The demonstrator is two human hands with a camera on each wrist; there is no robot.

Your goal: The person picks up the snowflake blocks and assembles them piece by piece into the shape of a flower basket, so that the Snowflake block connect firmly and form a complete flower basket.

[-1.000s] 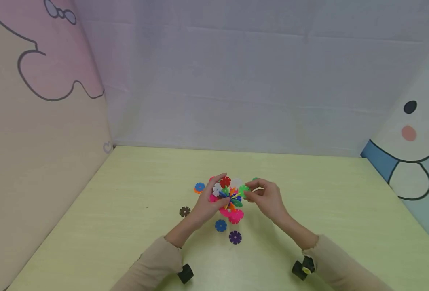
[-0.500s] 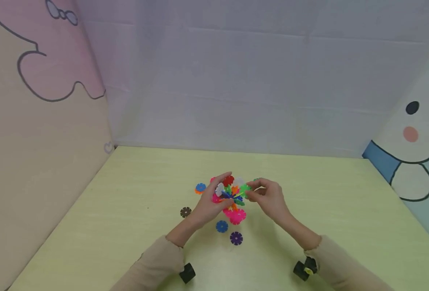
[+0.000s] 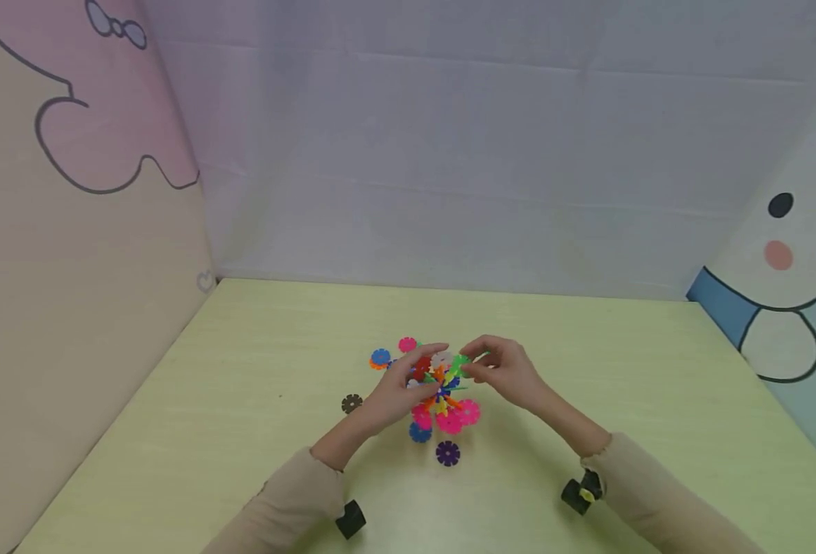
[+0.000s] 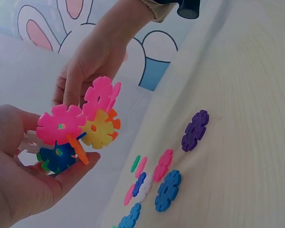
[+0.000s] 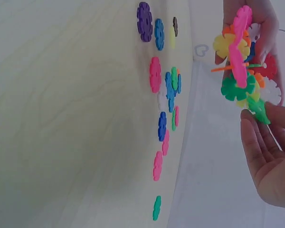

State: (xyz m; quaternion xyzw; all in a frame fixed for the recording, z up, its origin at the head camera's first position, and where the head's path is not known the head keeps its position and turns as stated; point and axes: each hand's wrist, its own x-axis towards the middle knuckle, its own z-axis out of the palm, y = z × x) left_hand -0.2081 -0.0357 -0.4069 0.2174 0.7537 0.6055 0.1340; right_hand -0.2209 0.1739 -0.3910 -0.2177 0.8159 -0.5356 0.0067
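Observation:
My left hand (image 3: 395,398) grips a ball-like cluster of interlocking flower discs (image 3: 441,392), raised above the table. Pink, yellow, orange, blue and red discs stick out of it at many angles. In the left wrist view the thumb lies under an orange disc (image 4: 78,149), below a pink disc (image 4: 61,124). With thumb and fingertips, my right hand (image 3: 507,373) pinches a bright green disc (image 5: 259,110) at the cluster's edge. That green disc meets a yellow one; whether their slots are joined I cannot tell. The left fingers are partly hidden behind the cluster.
Loose discs lie flat on the pale table (image 3: 622,400): purple (image 3: 447,453), blue (image 3: 420,432) and brown (image 3: 352,403) ones near me, a pink one (image 3: 408,344) farther back. A blue disc (image 3: 381,356) overlaps an orange one at left. A cloth wall stands behind.
My left hand has lowered and turned the cluster, so its pink discs now show farther right and nearer me. My right hand keeps its pinch on the bright green disc, moving slightly.

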